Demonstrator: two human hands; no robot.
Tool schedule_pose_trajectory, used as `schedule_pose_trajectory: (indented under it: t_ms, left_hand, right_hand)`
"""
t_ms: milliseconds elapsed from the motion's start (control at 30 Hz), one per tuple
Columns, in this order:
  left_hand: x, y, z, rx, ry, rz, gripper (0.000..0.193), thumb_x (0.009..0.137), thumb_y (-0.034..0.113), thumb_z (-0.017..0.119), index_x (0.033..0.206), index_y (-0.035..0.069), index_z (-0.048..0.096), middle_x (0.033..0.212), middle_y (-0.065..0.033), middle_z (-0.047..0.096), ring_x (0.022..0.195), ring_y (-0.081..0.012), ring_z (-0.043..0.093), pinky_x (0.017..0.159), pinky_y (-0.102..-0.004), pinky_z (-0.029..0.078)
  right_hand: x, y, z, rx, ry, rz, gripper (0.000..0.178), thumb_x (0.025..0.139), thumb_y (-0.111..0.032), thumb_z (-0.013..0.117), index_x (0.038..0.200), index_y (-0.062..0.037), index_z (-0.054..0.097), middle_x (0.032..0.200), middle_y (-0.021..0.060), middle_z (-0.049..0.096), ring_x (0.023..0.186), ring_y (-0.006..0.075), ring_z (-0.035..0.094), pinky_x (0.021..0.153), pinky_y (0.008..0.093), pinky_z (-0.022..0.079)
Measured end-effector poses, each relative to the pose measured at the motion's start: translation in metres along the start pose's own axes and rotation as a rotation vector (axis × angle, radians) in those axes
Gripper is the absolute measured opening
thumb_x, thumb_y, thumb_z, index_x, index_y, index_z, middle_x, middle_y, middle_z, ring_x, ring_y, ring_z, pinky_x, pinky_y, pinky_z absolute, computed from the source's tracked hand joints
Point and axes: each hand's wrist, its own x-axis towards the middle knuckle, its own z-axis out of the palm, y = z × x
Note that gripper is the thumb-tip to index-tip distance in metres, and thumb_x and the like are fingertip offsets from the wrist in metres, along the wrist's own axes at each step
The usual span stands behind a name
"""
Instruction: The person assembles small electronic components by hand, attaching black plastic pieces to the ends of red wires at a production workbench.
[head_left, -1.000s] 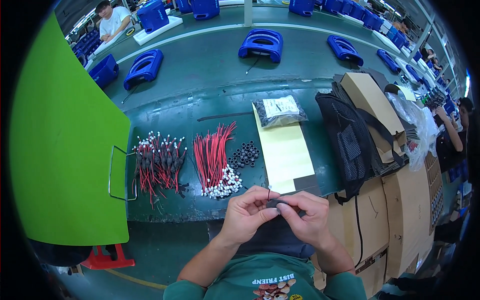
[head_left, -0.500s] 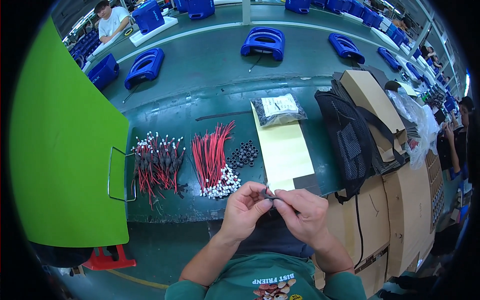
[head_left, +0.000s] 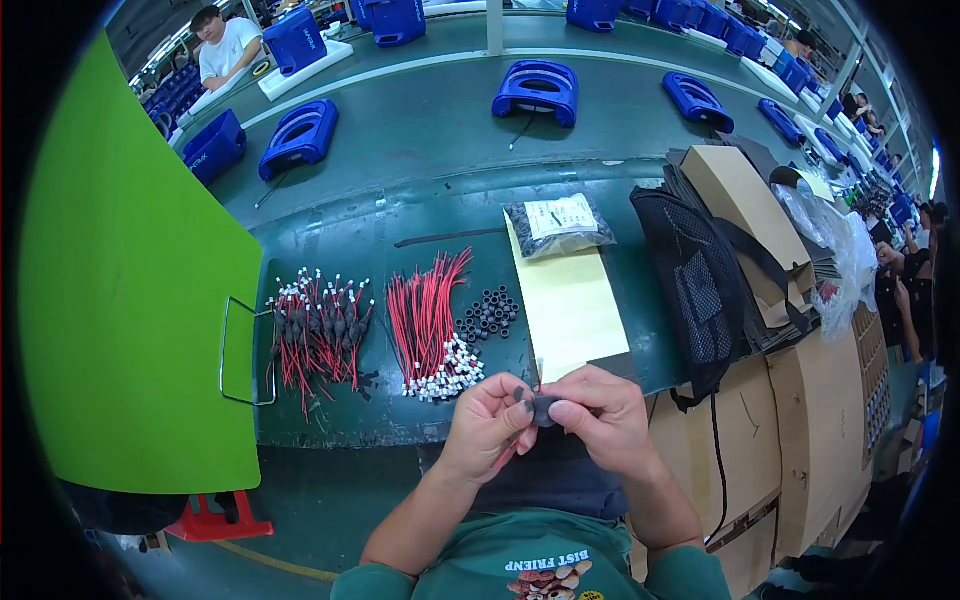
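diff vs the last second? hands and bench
Both hands stayed together at the bench edge. The red wire that stood up between the fingers earlier now trails below the left hand, and the small black ring is pinched between left hand and right hand. Unmoved: loose red wires, finished wire bundle, black rings, yellow sheet.

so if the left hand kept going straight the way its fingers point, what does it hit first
The left hand points right, at the small black piece pinched between both hands, with the right hand just behind it. Depth is hard to judge, but they already look in contact.
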Motion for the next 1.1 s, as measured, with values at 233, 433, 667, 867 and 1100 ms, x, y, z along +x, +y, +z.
schedule_pose_trajectory:
  t_ms: [233, 433, 667, 867, 1100]
  left_hand:
    - [-0.005, -0.005, 0.000, -0.296, -0.121, -0.210, 0.013, 0.082, 0.009, 0.058, 0.091, 0.001, 0.056, 0.076, -0.0087, 0.059, 0.053, -0.0103, 0.055, 0.044, -0.0199, 0.044]
    - [-0.009, 0.000, 0.007, -0.006, -0.017, -0.101, 0.013, 0.085, 0.010, 0.054, 0.087, -0.002, 0.058, 0.077, -0.0098, 0.060, 0.056, -0.0124, 0.057, 0.049, -0.0219, 0.048]
    - [-0.016, 0.011, 0.005, 0.309, -0.070, -0.109, 0.020, 0.087, 0.013, 0.051, 0.083, -0.005, 0.059, 0.076, -0.0100, 0.061, 0.059, -0.0125, 0.059, 0.054, -0.0229, 0.049]
    - [-0.018, 0.018, 0.009, 0.373, -0.159, -0.136, 0.024, 0.088, 0.015, 0.049, 0.084, -0.007, 0.059, 0.077, -0.0115, 0.060, 0.061, -0.0137, 0.058, 0.056, -0.0213, 0.047]
    - [-0.019, 0.019, 0.002, 0.178, -0.082, -0.123, 0.028, 0.090, 0.018, 0.045, 0.087, -0.007, 0.058, 0.079, -0.0127, 0.060, 0.063, -0.0155, 0.059, 0.058, -0.0229, 0.048]
  right_hand:
    - [-0.001, 0.021, 0.005, 0.581, -0.108, 0.227, 0.017, 0.075, -0.005, 0.063, 0.091, 0.0000, 0.064, 0.076, 0.0046, 0.054, 0.060, 0.0085, 0.048, 0.048, 0.0177, 0.037]
    - [-0.001, 0.026, 0.006, 0.567, -0.040, 0.170, 0.014, 0.075, -0.002, 0.063, 0.088, 0.0001, 0.065, 0.073, 0.0023, 0.053, 0.060, 0.0071, 0.050, 0.048, 0.0178, 0.036]
    - [-0.003, 0.025, 0.013, 0.697, -0.107, 0.260, 0.012, 0.075, -0.007, 0.064, 0.079, 0.0034, 0.062, 0.071, 0.0055, 0.053, 0.050, 0.0076, 0.047, 0.044, 0.0168, 0.035]
    - [-0.005, 0.024, 0.021, 0.764, -0.097, 0.284, 0.015, 0.074, -0.011, 0.066, 0.078, 0.0027, 0.061, 0.068, 0.0055, 0.051, 0.044, 0.0084, 0.048, 0.039, 0.0165, 0.036]
    - [-0.003, 0.018, 0.026, 0.742, -0.051, 0.347, 0.016, 0.085, -0.011, 0.054, 0.082, 0.0030, 0.061, 0.071, 0.0032, 0.053, 0.052, 0.0071, 0.049, 0.048, 0.0174, 0.038]
